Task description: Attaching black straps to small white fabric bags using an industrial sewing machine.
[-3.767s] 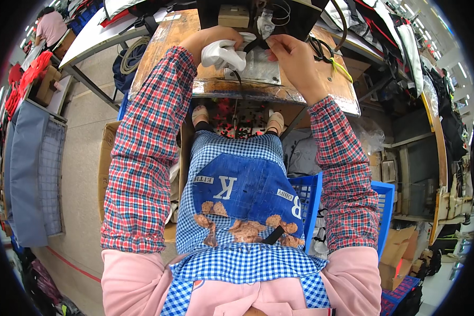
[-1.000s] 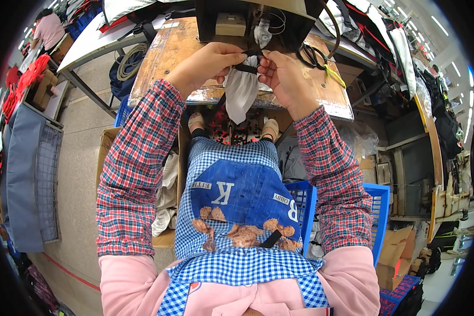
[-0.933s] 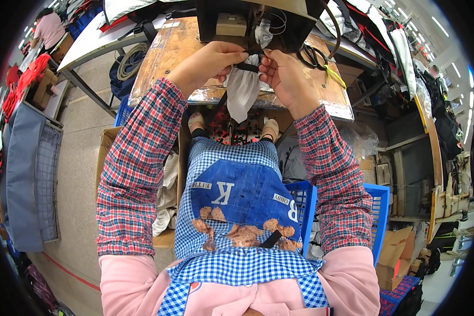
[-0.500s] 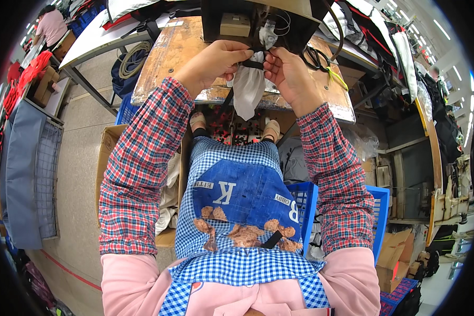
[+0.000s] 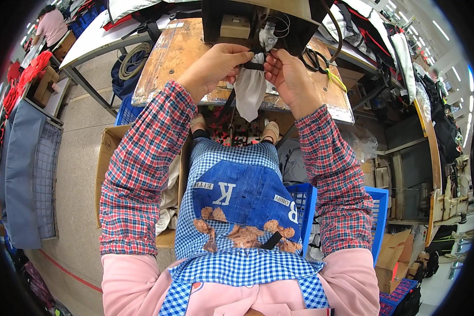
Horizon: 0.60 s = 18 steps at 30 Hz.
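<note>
While the left hand [image 5: 216, 64] pinches thumb to forefinger, apparently on black strap [image 5: 255, 66], the right hand [image 5: 288, 79] does likewise just beside it, other fingers curled in. Exact grip point hidden by the fingertips on both sides.

Strap sits just in front of the black housing [image 5: 210, 23]; white cloth [image 5: 249, 95] hangs below it, further out from the housing, past the near edge of the bench [image 5: 176, 58].

My read: fine two-handed fingertip work on the strap. To do it well, keep both pinches close and level, strap flat without twist, light even tension. Let the cloth hang free so its weight doesn't drag the strap askew. Watch clearance: clear plastic wrap [image 5: 267, 37] is at the housing's front, close above the fingertips; black cable coil [image 5: 314, 60] lies off the housing's right front. Don't snag either.
</note>
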Motion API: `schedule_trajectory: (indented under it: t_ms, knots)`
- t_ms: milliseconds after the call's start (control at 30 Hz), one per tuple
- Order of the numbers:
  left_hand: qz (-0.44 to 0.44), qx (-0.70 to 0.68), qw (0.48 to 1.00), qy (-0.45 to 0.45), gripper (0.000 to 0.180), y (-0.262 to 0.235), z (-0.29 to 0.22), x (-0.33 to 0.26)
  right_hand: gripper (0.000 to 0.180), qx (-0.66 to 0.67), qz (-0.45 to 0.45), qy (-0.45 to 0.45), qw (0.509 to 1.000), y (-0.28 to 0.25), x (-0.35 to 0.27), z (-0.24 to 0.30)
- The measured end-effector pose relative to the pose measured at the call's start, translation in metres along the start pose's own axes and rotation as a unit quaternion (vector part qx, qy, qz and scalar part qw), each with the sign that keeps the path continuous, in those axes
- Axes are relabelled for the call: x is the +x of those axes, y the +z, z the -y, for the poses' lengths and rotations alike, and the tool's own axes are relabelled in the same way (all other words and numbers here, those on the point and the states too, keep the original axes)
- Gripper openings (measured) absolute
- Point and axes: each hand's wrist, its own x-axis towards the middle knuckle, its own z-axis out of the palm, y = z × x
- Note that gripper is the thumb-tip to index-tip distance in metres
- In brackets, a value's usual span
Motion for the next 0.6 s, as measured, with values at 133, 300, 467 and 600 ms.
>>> schedule_trajectory:
  t_ms: [133,300,467,600]
  knots:
    - [0.002,-0.011,1.0,0.002,0.038,-0.0005,0.0029,-0.0001,0.014,0.006,-0.004,0.002,1.0,-0.0004,-0.0009,-0.0012]
    - [-0.015,-0.013,1.0,0.001,0.038,-0.0007,0.0023,-0.0018,0.014,0.033,-0.018,-0.006,0.999,0.0015,-0.0028,0.0013]
    - [0.011,-0.006,1.0,0.0,0.037,-0.0015,-0.0012,-0.0028,0.014,0.008,-0.011,-0.006,1.0,0.0008,-0.0015,0.0032]
    - [0.003,-0.012,1.0,-0.003,0.037,-0.0025,-0.002,-0.0033,0.014,0.028,-0.01,0.0,1.0,-0.0025,0.0002,0.0027]
